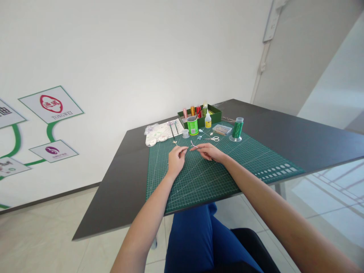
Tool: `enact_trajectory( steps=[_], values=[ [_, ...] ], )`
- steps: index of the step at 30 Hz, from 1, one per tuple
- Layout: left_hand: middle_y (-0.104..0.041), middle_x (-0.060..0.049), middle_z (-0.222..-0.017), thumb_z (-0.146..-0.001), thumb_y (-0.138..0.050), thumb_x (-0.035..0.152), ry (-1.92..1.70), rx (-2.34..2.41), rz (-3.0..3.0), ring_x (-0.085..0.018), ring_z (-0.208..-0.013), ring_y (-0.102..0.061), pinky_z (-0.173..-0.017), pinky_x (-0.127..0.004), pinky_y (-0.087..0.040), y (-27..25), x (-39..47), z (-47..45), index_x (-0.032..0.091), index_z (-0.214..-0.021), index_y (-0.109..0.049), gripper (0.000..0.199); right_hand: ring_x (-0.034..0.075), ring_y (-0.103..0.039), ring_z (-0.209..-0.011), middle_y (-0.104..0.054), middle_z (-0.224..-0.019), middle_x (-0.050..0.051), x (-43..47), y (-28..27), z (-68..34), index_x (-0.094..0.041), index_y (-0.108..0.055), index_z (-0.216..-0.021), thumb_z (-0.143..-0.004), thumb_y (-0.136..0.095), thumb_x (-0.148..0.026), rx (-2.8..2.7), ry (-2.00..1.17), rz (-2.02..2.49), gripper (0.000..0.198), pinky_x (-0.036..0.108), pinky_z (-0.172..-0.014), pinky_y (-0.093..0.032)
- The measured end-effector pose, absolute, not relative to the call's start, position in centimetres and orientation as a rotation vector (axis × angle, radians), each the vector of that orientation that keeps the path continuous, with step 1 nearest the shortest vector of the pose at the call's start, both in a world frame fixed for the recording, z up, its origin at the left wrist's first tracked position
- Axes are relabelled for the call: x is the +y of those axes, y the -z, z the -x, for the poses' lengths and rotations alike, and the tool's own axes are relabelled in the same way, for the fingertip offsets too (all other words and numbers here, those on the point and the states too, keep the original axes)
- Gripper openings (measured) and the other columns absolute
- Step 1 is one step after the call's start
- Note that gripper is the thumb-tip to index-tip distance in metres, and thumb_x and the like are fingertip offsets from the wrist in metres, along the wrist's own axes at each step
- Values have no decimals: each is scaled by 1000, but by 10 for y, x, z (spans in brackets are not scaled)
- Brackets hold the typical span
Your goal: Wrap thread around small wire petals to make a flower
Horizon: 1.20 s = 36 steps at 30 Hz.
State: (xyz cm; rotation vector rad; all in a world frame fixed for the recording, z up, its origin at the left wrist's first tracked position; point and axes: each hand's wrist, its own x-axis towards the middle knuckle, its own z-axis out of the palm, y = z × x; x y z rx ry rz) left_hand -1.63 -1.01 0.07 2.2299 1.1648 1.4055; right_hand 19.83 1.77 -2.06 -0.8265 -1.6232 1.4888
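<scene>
My left hand (176, 158) is closed in a pinch above the green cutting mat (199, 182). What its fingertips hold is too small to make out. Just to its right, my right hand (209, 151) grips a thin pale forked piece (193, 145), whose tips point toward the left fingertips. A small gap separates the two hands. Beyond the right hand lie white-handled scissors (215, 138) and small pale blue leaf-like pieces (200, 137). A small flower-like piece on a stem (174, 142) rests beyond my left hand.
Behind stand a bright green can (192, 127), a small clear tub (185, 133), a glue bottle (208, 120) and a dark green box (217, 113) with thread spools. A flat clear case (222, 129) and green thread spool (237, 129) are right; white packets (159, 134) lie left.
</scene>
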Motion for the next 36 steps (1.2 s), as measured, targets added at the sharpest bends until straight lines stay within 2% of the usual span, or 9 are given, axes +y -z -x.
enact_trajectory(
  steps=[11, 27, 36],
  values=[
    [-65, -2, -81, -92, -60, 13, -1415, 1173, -2221, -14, -71, -57, -69, -26, -44, -2, -10, 17, 21, -99, -77, 20, 7, -28, -30, -43, -36, -9, 14, 17, -198, -3, -64, -127, -85, -57, -32, -1627, -1482, 843, 53, 20, -35, -20],
    [-67, -3, -81, -93, -60, 15, -1411, 1226, -2220, -14, -71, -58, -71, -27, -46, -2, -10, 17, 21, -98, -77, 19, 7, -29, -31, -44, -36, -9, 16, 20, -199, -5, -69, -121, -85, -60, -33, -1637, -1507, 794, 46, 20, -35, -20],
    [-67, -3, -82, -92, -60, 14, -1490, 1310, -2151, -14, -70, -58, -67, -26, -45, -2, -6, 22, 19, -96, -76, 18, 6, -30, -33, -46, -39, -6, 17, 22, -201, -6, -74, -91, -85, -61, -38, -1657, -1553, 781, 35, 21, -35, -16]
  ],
)
